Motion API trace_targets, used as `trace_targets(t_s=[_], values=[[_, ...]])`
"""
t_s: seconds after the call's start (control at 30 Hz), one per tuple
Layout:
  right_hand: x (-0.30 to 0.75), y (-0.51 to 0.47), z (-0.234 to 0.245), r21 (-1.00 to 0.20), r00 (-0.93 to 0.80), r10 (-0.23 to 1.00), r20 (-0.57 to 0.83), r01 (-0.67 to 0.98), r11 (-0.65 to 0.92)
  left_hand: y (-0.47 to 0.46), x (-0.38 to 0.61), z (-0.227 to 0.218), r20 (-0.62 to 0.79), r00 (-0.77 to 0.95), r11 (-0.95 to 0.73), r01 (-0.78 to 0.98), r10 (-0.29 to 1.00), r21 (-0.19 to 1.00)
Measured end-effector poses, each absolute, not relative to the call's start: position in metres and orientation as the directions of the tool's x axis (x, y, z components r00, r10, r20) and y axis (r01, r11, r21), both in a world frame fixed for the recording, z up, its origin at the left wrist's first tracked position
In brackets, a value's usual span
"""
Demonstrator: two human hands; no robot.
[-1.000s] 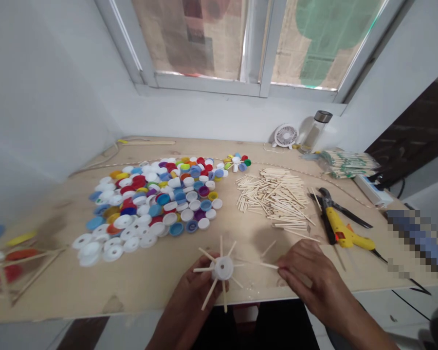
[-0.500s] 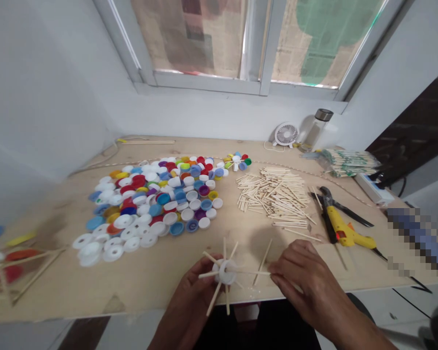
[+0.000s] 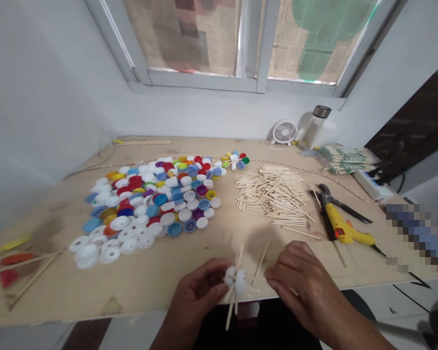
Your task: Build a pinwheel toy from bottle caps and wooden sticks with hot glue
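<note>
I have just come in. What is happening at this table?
A person's left hand holds a white, round plastic piece with thin pale wooden sticks projecting from it. The right hand is beside it, near a loose wooden stick; whether it grips anything is unclear. Beyond lie piled multicoloured plastic caps and short wooden sticks.

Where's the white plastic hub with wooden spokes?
In the head view, the hub is low, near centre, held by the left hand, the right hand to its right.
</note>
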State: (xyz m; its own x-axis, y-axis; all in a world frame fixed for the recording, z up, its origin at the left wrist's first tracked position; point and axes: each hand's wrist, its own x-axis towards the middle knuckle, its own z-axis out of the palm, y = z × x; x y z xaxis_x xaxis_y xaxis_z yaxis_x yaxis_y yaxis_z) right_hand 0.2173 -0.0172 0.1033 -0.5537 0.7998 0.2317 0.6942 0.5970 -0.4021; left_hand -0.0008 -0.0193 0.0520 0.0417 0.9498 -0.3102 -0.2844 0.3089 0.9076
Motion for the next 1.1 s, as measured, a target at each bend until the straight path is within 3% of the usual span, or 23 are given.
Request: trace_targets(t_s=[0.17, 0.37, 0.67, 0.9, 1.1], values=[[0.212, -0.015, 0.098, -0.491, -0.518, 0.832, 0.198, 0.682, 0.542, -0.017, 0.005, 0.062, -0.264, 0.129, 0.291, -0.287, 0.956, 0.913], [0.214, -0.01, 0.09, -0.573, -0.48, 0.857, 0.188, 0.655, 0.492, -0.016, -0.001, 0.055, -0.281, 0.064, 0.288, -0.267, 0.958, 0.92], [0.211, -0.015, 0.069, -0.748, -0.348, 0.935, 0.076, 0.6, 0.284, -0.02, -0.005, 0.053, -0.19, -0.042, 0.189, -0.024, 0.981, 0.982], [0.207, -0.015, 0.069, -0.772, -0.337, 0.937, 0.089, 0.572, 0.278, -0.017, -0.01, 0.05, -0.01, 0.123, -0.015, 0.198, 0.992, 0.98], [0.206, -0.015, 0.07, -0.781, -0.355, 0.93, 0.098, 0.552, 0.293, -0.019, -0.011, 0.05, 0.001, 0.119, -0.03, 0.244, 0.993, 0.969]])
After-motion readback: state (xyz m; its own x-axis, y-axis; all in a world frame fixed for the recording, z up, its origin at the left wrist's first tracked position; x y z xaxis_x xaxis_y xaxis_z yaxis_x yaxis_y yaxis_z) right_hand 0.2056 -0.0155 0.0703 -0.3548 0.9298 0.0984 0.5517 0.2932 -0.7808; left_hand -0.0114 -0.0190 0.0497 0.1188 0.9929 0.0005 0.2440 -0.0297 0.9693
